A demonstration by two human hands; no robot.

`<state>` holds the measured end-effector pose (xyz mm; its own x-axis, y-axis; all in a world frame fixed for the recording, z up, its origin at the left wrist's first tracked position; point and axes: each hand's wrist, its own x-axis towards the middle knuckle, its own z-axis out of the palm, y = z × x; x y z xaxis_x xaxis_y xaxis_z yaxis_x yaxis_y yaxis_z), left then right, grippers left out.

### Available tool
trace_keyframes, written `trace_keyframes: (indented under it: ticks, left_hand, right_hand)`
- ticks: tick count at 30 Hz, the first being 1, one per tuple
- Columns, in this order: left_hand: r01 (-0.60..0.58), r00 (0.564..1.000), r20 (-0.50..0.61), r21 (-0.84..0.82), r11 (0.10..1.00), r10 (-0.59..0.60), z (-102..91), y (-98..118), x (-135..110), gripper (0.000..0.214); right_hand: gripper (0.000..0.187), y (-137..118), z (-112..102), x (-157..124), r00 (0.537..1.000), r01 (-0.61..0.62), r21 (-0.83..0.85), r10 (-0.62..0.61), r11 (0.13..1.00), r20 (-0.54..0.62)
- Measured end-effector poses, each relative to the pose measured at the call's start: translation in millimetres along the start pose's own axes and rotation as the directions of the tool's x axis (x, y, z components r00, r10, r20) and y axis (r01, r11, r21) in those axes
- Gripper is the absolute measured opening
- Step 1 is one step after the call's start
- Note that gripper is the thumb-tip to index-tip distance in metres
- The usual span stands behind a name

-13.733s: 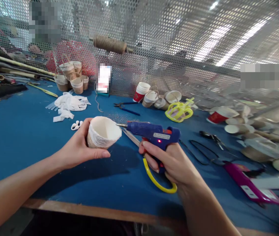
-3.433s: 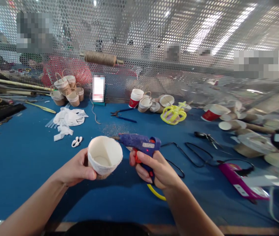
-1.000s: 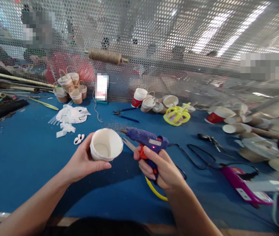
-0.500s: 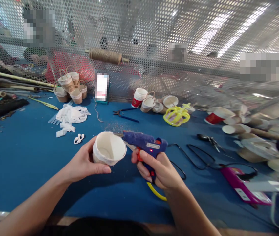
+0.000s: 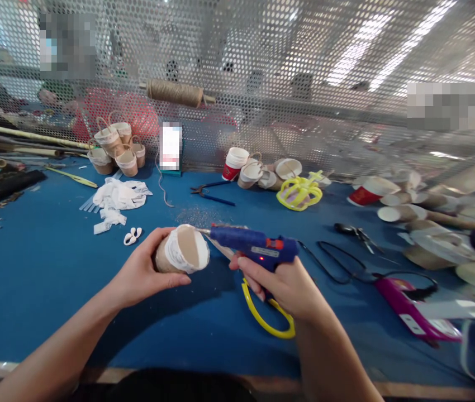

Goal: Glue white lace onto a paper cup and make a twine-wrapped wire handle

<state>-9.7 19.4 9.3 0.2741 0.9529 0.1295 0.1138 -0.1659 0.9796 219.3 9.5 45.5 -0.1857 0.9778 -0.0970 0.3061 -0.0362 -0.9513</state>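
Observation:
My left hand (image 5: 143, 273) grips a small paper cup (image 5: 181, 256) wrapped in white lace, tipped on its side with the brown side toward me. My right hand (image 5: 281, 283) is closed round the handle of a blue hot glue gun (image 5: 254, 248) with a red light on. The gun's metal nozzle touches the cup's upper right edge. Both are held above the blue tabletop (image 5: 44, 262). Yellow-handled scissors (image 5: 267, 314) lie under my right hand.
White lace scraps (image 5: 115, 198) and finished cup baskets (image 5: 114, 146) lie at the back left, pliers (image 5: 212, 193), more cups (image 5: 258, 167) and a yellow crown (image 5: 299, 193) at the back. Black scissors (image 5: 357, 233), a purple tool (image 5: 413, 310) and a cup pile (image 5: 422, 209) sit right. A perforated screen (image 5: 262, 84) holds a twine spool (image 5: 174, 92).
My left hand has turned the cup from mouth-up to lying on its side. The glue gun has levelled out, its nozzle staying at the cup's edge.

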Motion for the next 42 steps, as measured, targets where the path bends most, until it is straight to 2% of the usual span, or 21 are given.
trace_keyframes:
  ticks: [3, 6, 10, 13, 16, 21, 25, 28, 36, 39, 42]
  left_hand:
    - [0.038, 0.999, -0.018, -0.080, 0.996, -0.039, -0.7, 0.8, 0.4, 0.063]
    - [0.051, 0.998, -0.030, -0.209, 0.977, -0.059, 0.1, 2.2, -0.2, 0.068]
    - [0.091, 0.993, -0.039, -0.332, 0.939, -0.110, 2.8, 3.1, -1.7, 0.074]
    - [0.073, 0.990, -0.083, -0.366, 0.928, -0.111, 3.9, 2.9, -2.4, 0.077]
    - [0.063, 0.989, -0.103, -0.367, 0.928, -0.108, 4.1, 2.5, -3.0, 0.077]
    - [0.023, 0.989, -0.128, -0.312, 0.950, -0.066, 4.3, 2.5, -2.6, 0.072]
    - [-0.004, 0.985, -0.168, -0.218, 0.976, -0.034, 3.4, 3.3, -0.6, 0.070]
    - [-0.003, 0.983, -0.183, -0.155, 0.988, -0.025, 2.4, 3.0, 0.3, 0.068]
    - [-0.004, 0.983, -0.183, 0.004, 1.000, 0.004, 2.0, -0.6, 0.4, 0.062]
    - [-0.028, 0.984, -0.171, 0.086, 0.996, 0.042, 1.5, -3.0, 0.6, 0.062]
    - [-0.043, 0.986, -0.154, 0.146, 0.988, 0.066, 1.1, -4.2, 0.7, 0.061]
  right_hand:
    - [0.032, 0.1, -1.8, -0.3, 0.999, 0.046, 0.218, -0.049, 0.975, 0.010]
    - [0.033, -0.2, 3.6, 0.5, 1.000, -0.011, 0.369, 0.002, 0.929, 0.022]
    - [0.033, 1.6, 18.6, 3.0, 0.993, -0.101, 0.506, 0.056, 0.856, 0.105]
    - [0.032, 4.4, 27.3, 4.3, 0.986, -0.134, 0.581, 0.051, 0.803, 0.157]
    - [0.033, 7.0, 30.2, 4.3, 0.982, -0.150, 0.602, 0.047, 0.784, 0.184]
    - [0.035, 8.9, 28.6, 3.2, 0.988, -0.108, 0.520, 0.032, 0.847, 0.152]
    - [0.032, 7.5, 26.7, 2.2, 1.000, -0.007, 0.331, -0.002, 0.944, 0.026]
    - [0.029, 6.2, 23.6, 1.6, 0.999, 0.042, 0.185, -0.037, 0.982, -0.031]
    - [0.032, 1.9, 18.0, -0.1, 0.993, -0.070, -0.086, 0.062, 0.994, -0.100]
    - [0.030, 2.0, 15.9, -0.2, 0.992, -0.087, -0.105, 0.077, 0.991, -0.097]
    - [0.030, 3.2, 11.2, 0.2, 0.998, -0.057, -0.054, 0.056, 0.997, -0.023]
